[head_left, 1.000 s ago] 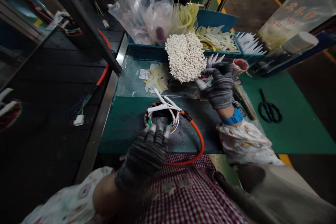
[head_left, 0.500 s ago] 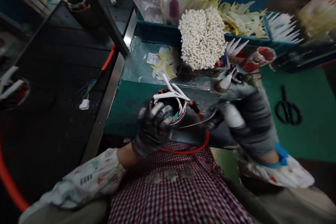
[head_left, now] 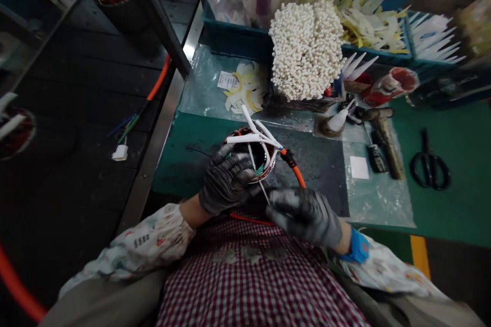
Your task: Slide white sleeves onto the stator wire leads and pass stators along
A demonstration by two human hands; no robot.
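A ring-shaped motor stator (head_left: 271, 166) with colourful windings sits at the table's near edge. White sleeved leads (head_left: 245, 138) cross its opening and join an orange cable (head_left: 298, 174) at the right. My left hand (head_left: 227, 179), in a dark grey glove, grips the stator's near-left rim, fingers curled over it. Just right of and below the stator, my gloved right hand (head_left: 303, 214) is closed and slightly blurred. From its fingertips a thin pale cord (head_left: 264, 192) runs up to the stator's near rim. The fingertips partly hide the cord's end.
Behind the stator stands a bundle of white-tipped sticks (head_left: 307, 51). Blue bins (head_left: 238, 36) line the back. At right lie a hammer (head_left: 389, 143), a screwdriver (head_left: 376, 158) and black scissors (head_left: 430, 166). A metal post (head_left: 153, 15) rises at left.
My right hand has swung left and down, from beside the tools to near the stator, keeping the thin cord. My left hand stays on the stator. The view has shifted slightly.
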